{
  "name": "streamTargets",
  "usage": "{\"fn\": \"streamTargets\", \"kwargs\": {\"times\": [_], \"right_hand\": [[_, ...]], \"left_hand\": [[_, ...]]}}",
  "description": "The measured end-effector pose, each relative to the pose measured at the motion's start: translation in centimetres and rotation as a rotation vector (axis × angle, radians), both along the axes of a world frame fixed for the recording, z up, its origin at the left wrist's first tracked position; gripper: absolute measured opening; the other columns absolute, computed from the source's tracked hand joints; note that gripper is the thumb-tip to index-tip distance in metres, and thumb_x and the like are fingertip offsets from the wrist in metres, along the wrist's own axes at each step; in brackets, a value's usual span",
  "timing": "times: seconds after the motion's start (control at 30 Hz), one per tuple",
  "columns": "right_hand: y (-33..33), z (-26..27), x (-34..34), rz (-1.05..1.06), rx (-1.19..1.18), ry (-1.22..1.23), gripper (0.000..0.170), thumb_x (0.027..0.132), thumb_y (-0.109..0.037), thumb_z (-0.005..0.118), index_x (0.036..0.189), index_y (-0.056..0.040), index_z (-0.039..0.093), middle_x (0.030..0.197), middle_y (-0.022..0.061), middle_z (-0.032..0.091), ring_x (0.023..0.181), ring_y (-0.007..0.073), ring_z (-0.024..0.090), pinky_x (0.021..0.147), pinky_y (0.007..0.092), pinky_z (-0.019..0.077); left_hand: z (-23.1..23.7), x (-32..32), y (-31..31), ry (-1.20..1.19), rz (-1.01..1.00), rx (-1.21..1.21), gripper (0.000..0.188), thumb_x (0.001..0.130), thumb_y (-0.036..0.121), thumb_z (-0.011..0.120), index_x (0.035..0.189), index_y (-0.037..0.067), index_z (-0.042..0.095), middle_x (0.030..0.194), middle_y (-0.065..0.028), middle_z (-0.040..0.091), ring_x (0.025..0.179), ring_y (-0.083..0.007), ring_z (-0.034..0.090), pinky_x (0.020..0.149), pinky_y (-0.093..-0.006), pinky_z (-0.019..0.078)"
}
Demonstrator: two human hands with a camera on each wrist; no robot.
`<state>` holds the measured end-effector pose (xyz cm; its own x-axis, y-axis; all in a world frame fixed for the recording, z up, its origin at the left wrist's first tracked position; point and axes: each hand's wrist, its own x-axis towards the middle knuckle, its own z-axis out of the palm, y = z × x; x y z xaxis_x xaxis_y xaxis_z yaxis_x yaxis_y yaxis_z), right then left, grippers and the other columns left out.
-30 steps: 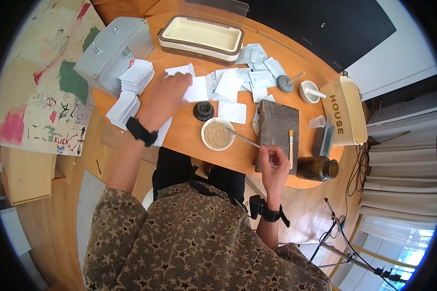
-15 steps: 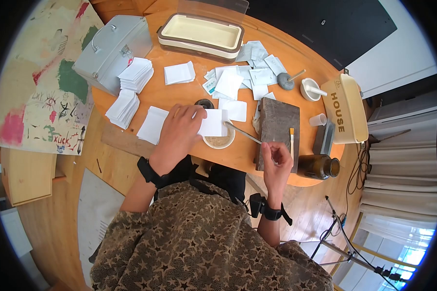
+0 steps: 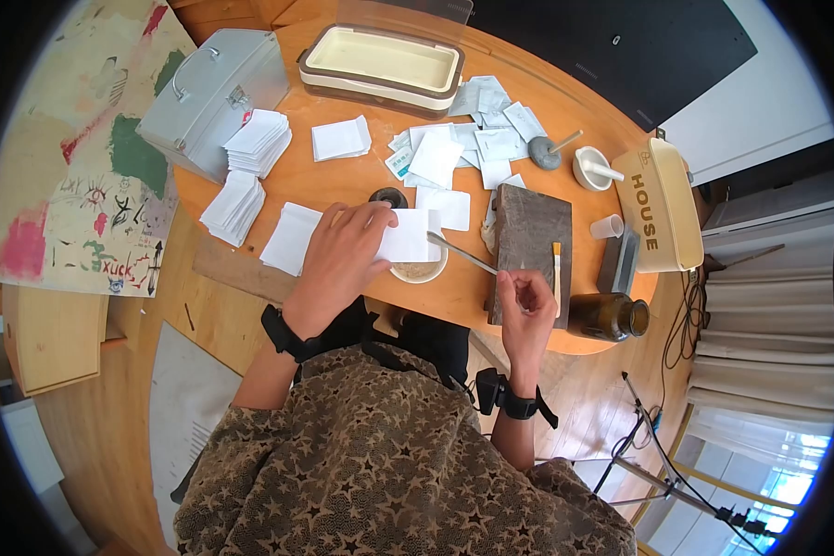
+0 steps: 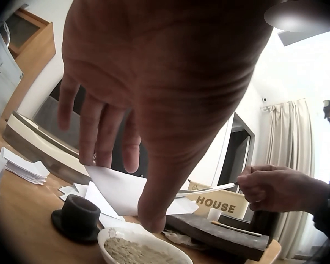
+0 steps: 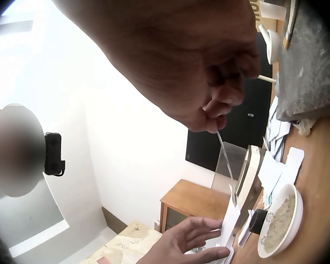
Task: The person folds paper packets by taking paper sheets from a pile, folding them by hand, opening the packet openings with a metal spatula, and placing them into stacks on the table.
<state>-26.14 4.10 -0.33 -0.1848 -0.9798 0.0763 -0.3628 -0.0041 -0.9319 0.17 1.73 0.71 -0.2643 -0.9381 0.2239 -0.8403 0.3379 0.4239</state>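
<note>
My left hand (image 3: 335, 259) holds a small white paper packet (image 3: 406, 239), pinched between thumb and fingers, over a white bowl (image 5: 296, 230) of coarse greyish-beige powder (image 4: 135, 252). From the right, my right hand (image 3: 528, 306) pinches the handle of a slim metal spoon (image 3: 473, 258) with thumb and fingertips. The spoon's far end meets the packet's right edge; the edge hides how far in it reaches. In the head view, the packet and left hand cover much of the bowl. Behind the bowl sits a black flanged, hat-shaped piece (image 4: 78, 213).
Stacks of white packets (image 3: 258, 144) stand left beside a metal case (image 3: 215, 97). Flat packets (image 3: 435, 162) lie behind the bowl. On the right are a dark board (image 3: 533, 232) with a brush (image 3: 557, 278), a brown jar (image 3: 607, 317), a mortar (image 3: 591, 171) and a HOUSE bin (image 3: 653, 208).
My left hand has come from the packets at the back to above the bowl, bringing a white packet. The spoon has lifted from the bowl to the packet's edge.
</note>
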Motion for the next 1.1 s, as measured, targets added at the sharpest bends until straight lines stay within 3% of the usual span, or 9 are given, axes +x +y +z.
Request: {"fn": "streamTargets", "kwargs": {"times": [0.27, 0.37, 0.43, 0.53, 0.77, 0.93, 1.1], "right_hand": [[-0.1, -0.7, -0.1, 0.019, 0.022, -0.046, 0.018, 0.098, -0.015, 0.072, 0.090, 0.0006, 0.067, 0.071, 0.0001, 0.059, 0.067, 0.0060, 0.046, 0.061, 0.0229, 0.0393], [-0.2, -0.8, 0.2, 0.051, -0.055, 0.089, 0.012, 0.095, -0.011, 0.073, 0.092, -0.0003, 0.069, 0.074, 0.0043, 0.061, 0.065, 0.0111, 0.050, 0.060, 0.0262, 0.0416], [-0.2, -0.2, 0.5, 0.122, -0.259, 0.272, 0.005, 0.092, -0.005, 0.073, 0.094, -0.0009, 0.070, 0.077, 0.0078, 0.062, 0.064, 0.0171, 0.053, 0.060, 0.0295, 0.0433], [-0.3, -0.9, 0.6, 0.166, -0.379, 0.436, 0.006, 0.090, 0.000, 0.073, 0.095, -0.0006, 0.071, 0.077, 0.0087, 0.061, 0.062, 0.0196, 0.054, 0.059, 0.0311, 0.0438], [-0.4, 0.2, -0.2, 0.093, -0.344, 0.316, 0.005, 0.090, 0.000, 0.074, 0.094, 0.0002, 0.070, 0.074, 0.0081, 0.059, 0.061, 0.0165, 0.052, 0.058, 0.0297, 0.0426], [-0.1, -0.4, -0.5, -0.017, -0.177, 0.103, 0.010, 0.095, -0.009, 0.073, 0.093, 0.0003, 0.069, 0.075, 0.0046, 0.059, 0.066, 0.0106, 0.052, 0.062, 0.0265, 0.0424], [-0.1, -1.1, -0.5, -0.029, -0.139, 0.101, 0.012, 0.096, -0.011, 0.072, 0.093, -0.0001, 0.069, 0.075, 0.0038, 0.060, 0.068, 0.0101, 0.051, 0.064, 0.0260, 0.0428]], "left_hand": [[-0.8, -0.3, -0.2, 0.012, -0.011, 0.010, 0.056, 0.072, 0.010, 0.084, 0.120, 0.009, 0.054, 0.128, -0.0117, 0.062, 0.119, -0.0321, 0.058, 0.108, -0.0439, 0.0405], [-0.9, -0.8, -0.4, 0.023, 0.000, 0.048, 0.060, 0.073, 0.011, 0.084, 0.125, 0.009, 0.054, 0.128, -0.0128, 0.061, 0.120, -0.0341, 0.057, 0.109, -0.0447, 0.0402], [-1.5, -1.0, -0.5, 0.045, -0.009, -0.001, 0.064, 0.074, 0.012, 0.084, 0.130, 0.008, 0.053, 0.129, -0.0135, 0.060, 0.122, -0.0356, 0.055, 0.110, -0.0460, 0.0396], [-1.7, -1.2, -0.6, 0.037, -0.011, -0.007, 0.067, 0.074, 0.012, 0.084, 0.133, 0.008, 0.052, 0.130, -0.0137, 0.059, 0.123, -0.0359, 0.055, 0.111, -0.0468, 0.0389], [-1.0, -0.7, -0.4, 0.053, 0.029, -0.006, 0.064, 0.074, 0.013, 0.085, 0.130, 0.007, 0.054, 0.132, -0.0136, 0.060, 0.122, -0.0354, 0.056, 0.110, -0.0462, 0.0405], [-0.6, 0.8, 1.0, -0.007, 0.191, -0.023, 0.062, 0.075, 0.019, 0.084, 0.128, 0.007, 0.056, 0.126, -0.0136, 0.064, 0.118, -0.0353, 0.059, 0.106, -0.0449, 0.0434], [-0.7, 4.3, 2.8, -0.030, 0.357, 0.037, 0.061, 0.077, 0.023, 0.084, 0.129, 0.008, 0.056, 0.125, -0.0133, 0.065, 0.114, -0.0354, 0.061, 0.104, -0.0451, 0.0444]]}}
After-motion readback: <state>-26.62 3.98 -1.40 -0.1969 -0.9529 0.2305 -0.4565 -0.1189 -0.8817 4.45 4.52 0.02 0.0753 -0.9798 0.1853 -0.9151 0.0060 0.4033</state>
